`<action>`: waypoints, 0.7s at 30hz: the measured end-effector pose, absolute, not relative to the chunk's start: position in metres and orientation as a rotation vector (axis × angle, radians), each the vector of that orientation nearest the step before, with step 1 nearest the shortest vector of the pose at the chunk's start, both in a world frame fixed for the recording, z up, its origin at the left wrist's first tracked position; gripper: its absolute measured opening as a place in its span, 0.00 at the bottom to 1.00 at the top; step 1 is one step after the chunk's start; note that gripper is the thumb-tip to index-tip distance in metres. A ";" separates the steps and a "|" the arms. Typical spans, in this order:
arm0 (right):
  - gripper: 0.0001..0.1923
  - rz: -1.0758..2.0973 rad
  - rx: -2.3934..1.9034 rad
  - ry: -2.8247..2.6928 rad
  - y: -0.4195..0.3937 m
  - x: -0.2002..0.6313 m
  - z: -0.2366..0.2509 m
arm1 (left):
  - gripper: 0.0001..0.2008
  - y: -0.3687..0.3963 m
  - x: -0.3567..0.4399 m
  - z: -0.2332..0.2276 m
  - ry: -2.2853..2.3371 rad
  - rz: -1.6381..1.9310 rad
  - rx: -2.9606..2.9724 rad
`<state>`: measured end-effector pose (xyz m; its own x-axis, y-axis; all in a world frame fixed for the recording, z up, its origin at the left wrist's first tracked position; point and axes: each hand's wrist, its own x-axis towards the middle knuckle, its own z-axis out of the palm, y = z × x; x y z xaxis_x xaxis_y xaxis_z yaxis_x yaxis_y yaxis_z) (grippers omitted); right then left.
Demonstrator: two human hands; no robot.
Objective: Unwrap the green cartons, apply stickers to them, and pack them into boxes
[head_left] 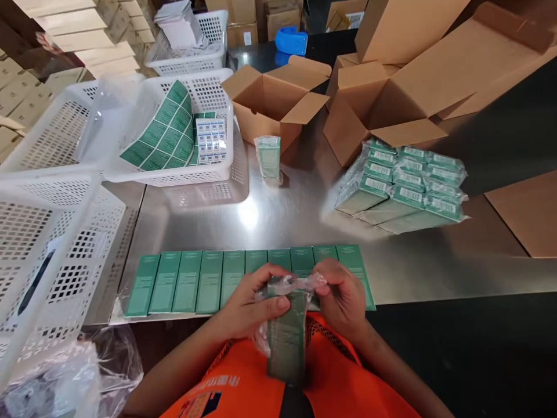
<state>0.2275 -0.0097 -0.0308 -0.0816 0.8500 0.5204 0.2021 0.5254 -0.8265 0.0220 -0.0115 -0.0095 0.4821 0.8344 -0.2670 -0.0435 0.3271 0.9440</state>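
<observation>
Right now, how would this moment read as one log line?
left hand: grips green box | right hand: pulls clear wrap at box top | behind: row of green boxes on steel table

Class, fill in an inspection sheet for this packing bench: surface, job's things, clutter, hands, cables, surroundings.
Surface: shiny metal table.
Job's things: green box in clear wrap, held by both hands; row of green boxes at the table's near edge.
Clutter: wrapped bundle; open carton; label basket.
Hands: left hand and right hand both grip the box.
Cables: nothing seen.
Surroundings: flat cartons, blue tape dispenser.
</observation>
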 end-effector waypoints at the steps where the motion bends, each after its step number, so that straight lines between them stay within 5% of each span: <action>1: 0.09 0.642 -0.903 -1.626 -0.012 0.228 -0.034 | 0.20 -0.013 0.019 -0.011 0.900 0.694 1.117; 10: 0.03 0.776 -0.708 -1.605 -0.021 0.234 -0.039 | 0.30 -0.011 0.025 -0.016 0.947 0.629 1.222; 15: 0.10 0.814 -0.907 -1.641 -0.018 0.232 -0.042 | 0.27 -0.014 0.028 -0.016 0.908 0.686 0.925; 21: 0.04 0.936 -1.016 -1.576 -0.027 0.218 -0.045 | 0.21 -0.009 0.022 -0.017 0.871 0.702 0.846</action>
<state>0.2179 -0.0266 -0.0453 -0.1485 0.9338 0.3255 0.1608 0.3475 -0.9238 0.0221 -0.0090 -0.0167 0.4701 0.8055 -0.3608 -0.1814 0.4882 0.8537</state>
